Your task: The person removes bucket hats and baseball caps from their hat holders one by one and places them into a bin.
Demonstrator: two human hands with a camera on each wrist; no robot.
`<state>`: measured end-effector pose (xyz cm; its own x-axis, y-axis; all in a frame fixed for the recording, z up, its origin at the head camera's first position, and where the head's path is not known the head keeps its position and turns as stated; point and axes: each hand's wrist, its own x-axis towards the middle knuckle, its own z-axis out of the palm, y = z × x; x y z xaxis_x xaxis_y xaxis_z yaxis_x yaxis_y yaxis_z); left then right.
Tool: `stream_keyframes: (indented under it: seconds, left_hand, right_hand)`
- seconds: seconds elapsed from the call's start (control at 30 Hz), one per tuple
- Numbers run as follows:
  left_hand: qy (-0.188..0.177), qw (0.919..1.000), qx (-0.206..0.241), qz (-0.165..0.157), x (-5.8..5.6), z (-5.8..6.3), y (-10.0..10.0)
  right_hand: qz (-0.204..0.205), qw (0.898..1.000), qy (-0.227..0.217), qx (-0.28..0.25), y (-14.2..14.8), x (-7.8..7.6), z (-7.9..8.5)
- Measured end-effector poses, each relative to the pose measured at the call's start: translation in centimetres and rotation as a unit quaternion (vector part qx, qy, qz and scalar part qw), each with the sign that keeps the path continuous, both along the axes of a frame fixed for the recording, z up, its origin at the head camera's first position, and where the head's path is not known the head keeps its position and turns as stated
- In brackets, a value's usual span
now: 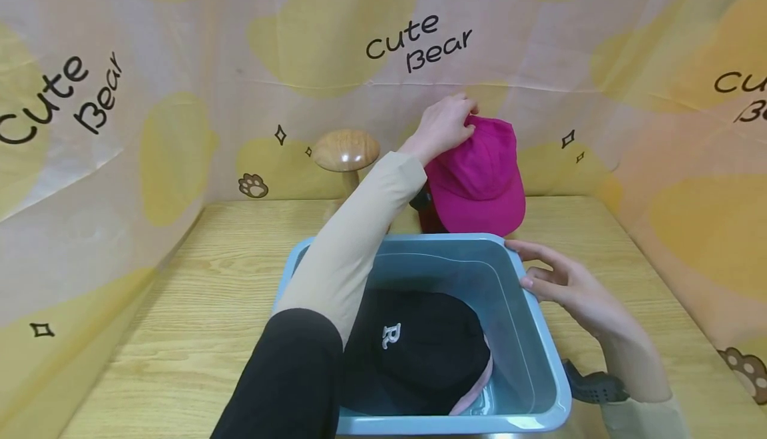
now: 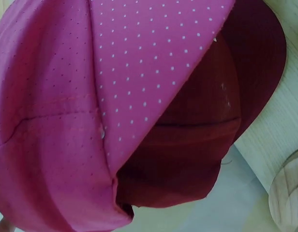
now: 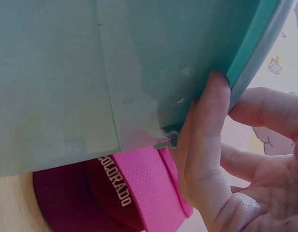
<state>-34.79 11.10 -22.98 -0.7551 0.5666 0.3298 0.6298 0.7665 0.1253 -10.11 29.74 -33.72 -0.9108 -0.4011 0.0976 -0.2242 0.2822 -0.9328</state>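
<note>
My left hand (image 1: 440, 127) reaches over the tub and pinches a bright pink baseball cap (image 1: 479, 166) near the top of its crown. The cap's brim points down, just behind the tub. In the left wrist view it overlaps a dark red cap (image 2: 187, 164), whose COLORADO lettering shows in the right wrist view. At the far right corner my right hand (image 1: 569, 286) grips the rim of a light blue plastic tub (image 1: 443, 238), thumb inside and fingers outside. A black hat (image 1: 434, 349) with a white R and a pink underside lies in the tub.
A wooden mushroom-shaped stand (image 1: 346, 150) rises left of the caps, partly hidden by my left sleeve. Patterned cloth (image 1: 335, 39) hangs behind and on both sides of the wooden tabletop (image 1: 198, 292).
</note>
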Motion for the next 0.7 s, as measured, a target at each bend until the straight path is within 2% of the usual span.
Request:
stream_keyframes:
  seconds: [0.2, 0.7]
  left_hand:
    - [0.001, 0.9998, 0.011, 0.015, -0.1, -0.3, 0.3]
    - [-0.011, 0.9984, 0.05, 0.025, -0.5, -1.3, 0.4]
  right_hand:
    - [0.0, 1.0, 0.002, 0.001, 0.0, 0.0, 0.0]
    - [0.002, 1.0, 0.004, 0.001, 0.0, -0.1, -0.2]
